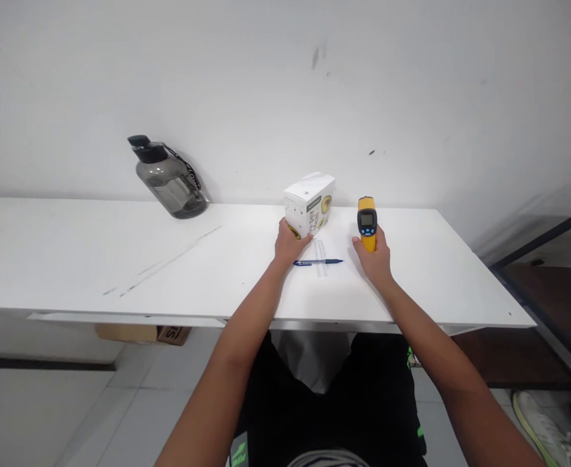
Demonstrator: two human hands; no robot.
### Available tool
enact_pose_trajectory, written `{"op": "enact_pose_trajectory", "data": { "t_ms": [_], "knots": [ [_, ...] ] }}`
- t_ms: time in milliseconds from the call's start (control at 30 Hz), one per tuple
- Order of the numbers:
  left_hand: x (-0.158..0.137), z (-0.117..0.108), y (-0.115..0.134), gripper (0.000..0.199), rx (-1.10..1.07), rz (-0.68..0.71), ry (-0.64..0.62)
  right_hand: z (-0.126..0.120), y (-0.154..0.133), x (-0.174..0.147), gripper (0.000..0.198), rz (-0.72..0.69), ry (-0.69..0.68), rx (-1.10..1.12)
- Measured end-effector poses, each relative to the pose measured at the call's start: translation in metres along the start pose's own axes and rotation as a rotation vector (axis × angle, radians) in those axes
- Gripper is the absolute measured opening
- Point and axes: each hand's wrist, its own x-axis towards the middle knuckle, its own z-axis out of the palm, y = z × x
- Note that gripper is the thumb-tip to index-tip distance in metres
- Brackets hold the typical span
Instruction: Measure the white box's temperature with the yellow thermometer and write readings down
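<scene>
My left hand (290, 243) grips the lower end of a white carton (307, 201) printed with avocado pictures. The carton stands tilted slightly over the white tabletop; whether its base touches the surface I cannot tell. In my right hand (376, 256) is a yellow and black infrared thermometer (367, 222), held by its handle with its small grey screen and blue buttons facing me. Between my hands a blue pen (318, 262) lies across a sheet of paper (331, 275) with faint writing.
A grey translucent water bottle (171, 181) with a black lid stands at the back left against the wall (246, 97). The white table (120, 259) ends at the right near a dark metal-framed rack (533, 311). Below the table sits a cardboard box (134, 333).
</scene>
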Motion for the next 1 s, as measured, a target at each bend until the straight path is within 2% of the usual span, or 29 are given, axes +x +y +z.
{"op": "enact_pose_trajectory", "data": {
  "t_ms": [333,500,567,667,833,1000],
  "knots": [
    [0.001,0.0,-0.001,0.075,0.002,0.006,0.007,0.001,0.001,0.001,0.067,0.009,-0.011,-0.035],
    [0.001,0.0,0.0,0.075,-0.004,-0.004,0.008,-0.001,0.003,0.003,0.088,0.067,-0.044,-0.069],
    [0.001,0.001,0.0,0.075,-0.009,-0.007,0.005,-0.004,0.006,0.007,0.09,0.078,-0.05,-0.104],
    [0.001,0.0,0.0,0.075,-0.011,0.001,0.008,-0.01,0.009,0.015,0.082,0.074,-0.037,-0.26],
    [0.001,0.0,0.0,0.075,-0.024,-0.006,0.001,-0.021,0.013,0.027,0.058,0.018,-0.036,-0.605],
    [0.001,0.001,-0.001,0.076,-0.017,-0.012,0.007,-0.028,0.019,0.035,0.051,0.065,-0.031,-0.817]
  ]
}}
